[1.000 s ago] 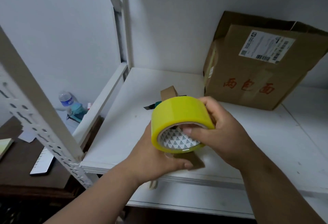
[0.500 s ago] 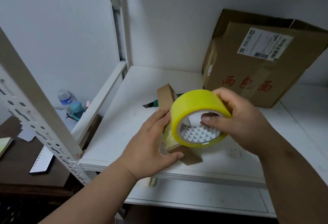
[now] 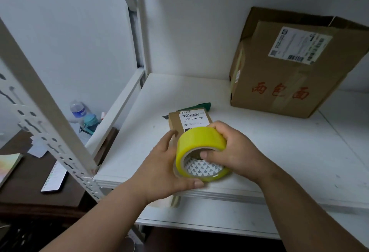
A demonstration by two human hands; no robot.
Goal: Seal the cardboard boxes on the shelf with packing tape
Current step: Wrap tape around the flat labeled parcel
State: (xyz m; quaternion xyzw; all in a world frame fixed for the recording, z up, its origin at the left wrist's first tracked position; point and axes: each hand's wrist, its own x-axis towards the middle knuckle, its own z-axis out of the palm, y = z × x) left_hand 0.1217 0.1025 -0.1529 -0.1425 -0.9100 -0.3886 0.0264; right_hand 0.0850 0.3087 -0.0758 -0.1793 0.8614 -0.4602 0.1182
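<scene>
Right hand: I grip the yellow packing-tape roll.
Left hand: fingers relaxed, touching the roll's side.
Small brown cardboard box: near the white shelf front edge.

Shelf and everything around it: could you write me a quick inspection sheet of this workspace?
Surface: white shelf board, scuffed.
Job's things: yellow tape roll over a small labelled box; large cardboard box at the back right, leaning on the wall.
Clutter: dark green item behind the small box.
Hands: right hand has its grip on the roll, thumb inside the core; left hand is against the roll's left side.
Cables: nothing seen.
Surroundings: bottle, phone on a dark desk to the left.
</scene>
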